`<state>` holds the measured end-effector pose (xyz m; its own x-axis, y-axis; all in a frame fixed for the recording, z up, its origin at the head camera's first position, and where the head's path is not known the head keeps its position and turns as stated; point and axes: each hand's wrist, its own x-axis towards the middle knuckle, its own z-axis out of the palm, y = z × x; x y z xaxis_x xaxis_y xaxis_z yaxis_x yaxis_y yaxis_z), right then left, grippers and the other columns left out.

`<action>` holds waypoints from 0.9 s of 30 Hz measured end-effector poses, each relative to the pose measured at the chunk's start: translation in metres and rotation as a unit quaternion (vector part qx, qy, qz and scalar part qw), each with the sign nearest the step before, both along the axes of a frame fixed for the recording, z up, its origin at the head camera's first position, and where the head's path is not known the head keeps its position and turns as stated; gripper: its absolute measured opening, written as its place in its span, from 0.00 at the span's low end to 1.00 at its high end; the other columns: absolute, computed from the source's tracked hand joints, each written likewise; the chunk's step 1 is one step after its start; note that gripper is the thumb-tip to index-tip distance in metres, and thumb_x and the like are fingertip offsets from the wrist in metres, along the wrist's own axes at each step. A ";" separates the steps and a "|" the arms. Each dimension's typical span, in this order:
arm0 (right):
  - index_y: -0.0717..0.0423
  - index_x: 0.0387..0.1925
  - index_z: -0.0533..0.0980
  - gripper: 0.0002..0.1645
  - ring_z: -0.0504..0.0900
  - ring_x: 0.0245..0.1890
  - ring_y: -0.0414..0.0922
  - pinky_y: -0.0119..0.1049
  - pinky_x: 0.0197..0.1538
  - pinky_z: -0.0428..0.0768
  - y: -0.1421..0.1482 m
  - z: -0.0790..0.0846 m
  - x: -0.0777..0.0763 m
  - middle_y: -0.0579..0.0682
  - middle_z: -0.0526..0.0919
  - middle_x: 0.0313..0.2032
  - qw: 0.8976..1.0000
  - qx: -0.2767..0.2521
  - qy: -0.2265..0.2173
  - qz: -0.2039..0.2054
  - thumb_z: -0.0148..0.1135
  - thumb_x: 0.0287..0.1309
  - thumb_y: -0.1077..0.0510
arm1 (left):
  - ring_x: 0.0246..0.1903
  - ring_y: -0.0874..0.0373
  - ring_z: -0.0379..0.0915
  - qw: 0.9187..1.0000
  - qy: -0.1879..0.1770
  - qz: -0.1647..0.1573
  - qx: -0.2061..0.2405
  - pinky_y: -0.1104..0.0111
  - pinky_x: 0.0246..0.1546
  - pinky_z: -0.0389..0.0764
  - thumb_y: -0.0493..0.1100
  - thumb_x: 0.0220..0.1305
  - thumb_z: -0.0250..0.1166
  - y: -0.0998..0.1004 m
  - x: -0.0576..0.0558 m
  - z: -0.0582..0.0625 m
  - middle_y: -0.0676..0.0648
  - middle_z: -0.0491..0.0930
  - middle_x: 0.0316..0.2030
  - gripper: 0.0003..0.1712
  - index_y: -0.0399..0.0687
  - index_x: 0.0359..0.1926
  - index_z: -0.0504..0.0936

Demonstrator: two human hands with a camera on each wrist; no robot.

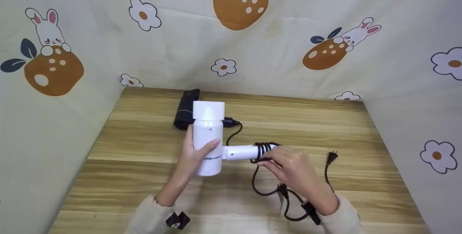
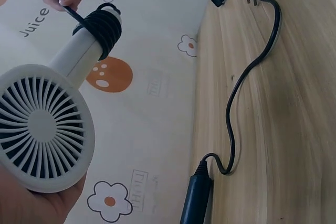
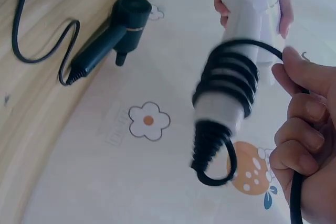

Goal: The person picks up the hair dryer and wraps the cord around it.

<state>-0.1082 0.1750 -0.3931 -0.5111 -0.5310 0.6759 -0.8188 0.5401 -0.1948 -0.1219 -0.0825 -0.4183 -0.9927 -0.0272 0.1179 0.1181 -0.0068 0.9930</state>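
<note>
A cream fabric backdrop (image 1: 180, 46), printed with rabbits, orange fruit and white flowers, is hung around a wood-grain tabletop (image 1: 126, 154). Above the tabletop, between two hands, a white hair dryer (image 1: 208, 127) is held aloft, its handle pointed toward the right. Behind it, near the table's far edge, a black hair dryer (image 1: 185, 109) is seen lying, partly hidden from the head view by the white one. The white dryer's barrel is grasped in the left hand (image 1: 192, 152), with the thumb pressed to one side and the fingers curled about the other. Near the handle's end, a loose length of black power cord (image 1: 265, 149) is pinched between the thumb and forefinger of the right hand (image 1: 290, 161), the remaining fingers curled over it. Several turns of the cord are wound around the handle. A round slatted grille (image 2: 42, 127) is shown on the dryer's end in the left wrist view. At the right of the tabletop, a two-pronged plug (image 1: 332, 157) is seen, with a second plug (image 1: 282, 187) nearer the person.
</note>
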 end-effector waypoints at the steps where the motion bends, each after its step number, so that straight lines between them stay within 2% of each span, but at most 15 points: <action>1: 0.51 0.28 0.80 0.09 0.78 0.22 0.35 0.22 0.25 0.74 0.001 0.001 -0.001 0.43 0.84 0.26 1.000 0.001 0.003 -0.003 0.72 0.42 0.57 | 0.38 0.52 0.75 1.000 0.001 -0.005 -0.008 0.59 0.39 0.79 0.40 0.53 0.67 0.000 0.000 0.000 0.39 0.74 0.43 0.33 0.42 0.57 0.62; 4: 0.52 0.26 0.80 0.10 0.75 0.19 0.34 0.20 0.22 0.71 0.004 0.002 -0.005 0.43 0.83 0.25 1.000 -0.003 0.008 -0.001 0.73 0.41 0.54 | 0.38 0.52 0.75 1.000 0.008 -0.021 -0.014 0.59 0.40 0.79 0.40 0.52 0.68 0.000 0.001 0.000 0.39 0.75 0.42 0.33 0.41 0.57 0.62; 11: 0.54 0.27 0.80 0.15 0.80 0.21 0.37 0.20 0.24 0.74 0.011 0.003 -0.013 0.44 0.84 0.26 1.000 -0.009 -0.003 -0.009 0.72 0.40 0.49 | 0.38 0.51 0.75 0.998 0.009 -0.063 -0.006 0.58 0.38 0.79 0.38 0.51 0.67 -0.002 0.003 0.000 0.39 0.76 0.41 0.33 0.42 0.57 0.63; 15: 0.53 0.28 0.80 0.15 0.73 0.17 0.33 0.18 0.20 0.67 0.016 0.002 -0.017 0.43 0.83 0.24 1.000 -0.004 -0.008 -0.015 0.71 0.40 0.48 | 0.38 0.51 0.75 0.997 0.008 -0.078 0.004 0.58 0.39 0.79 0.37 0.51 0.66 -0.003 0.004 0.002 0.39 0.76 0.41 0.33 0.42 0.57 0.63; 18: 0.53 0.28 0.79 0.12 0.69 0.17 0.31 0.18 0.20 0.66 0.020 0.001 -0.021 0.42 0.81 0.24 1.000 -0.002 -0.010 -0.021 0.70 0.42 0.51 | 0.39 0.51 0.75 0.995 0.009 -0.094 0.009 0.57 0.40 0.78 0.37 0.50 0.67 -0.005 0.007 0.004 0.40 0.76 0.42 0.35 0.43 0.59 0.62; 21: 0.53 0.30 0.81 0.08 0.72 0.18 0.32 0.19 0.23 0.71 0.023 -0.001 -0.025 0.42 0.81 0.25 1.000 -0.004 -0.026 -0.009 0.69 0.45 0.56 | 0.40 0.51 0.75 0.994 0.007 -0.110 0.020 0.56 0.41 0.77 0.37 0.49 0.66 -0.008 0.010 0.006 0.41 0.76 0.42 0.38 0.44 0.61 0.61; 24: 0.53 0.33 0.82 0.08 0.76 0.21 0.33 0.19 0.27 0.74 0.025 -0.005 -0.027 0.43 0.83 0.28 0.998 -0.020 -0.057 0.018 0.67 0.47 0.60 | 0.40 0.51 0.75 0.993 0.006 -0.113 0.041 0.56 0.41 0.78 0.36 0.49 0.64 -0.010 0.012 0.009 0.42 0.75 0.41 0.36 0.43 0.60 0.60; 27: 0.52 0.36 0.83 0.10 0.74 0.22 0.33 0.19 0.28 0.74 0.026 -0.009 -0.029 0.43 0.82 0.28 0.994 -0.040 -0.097 0.029 0.65 0.49 0.63 | 0.38 0.52 0.75 0.993 0.011 -0.107 0.057 0.56 0.40 0.78 0.36 0.49 0.62 -0.012 0.013 0.012 0.44 0.75 0.40 0.34 0.43 0.58 0.60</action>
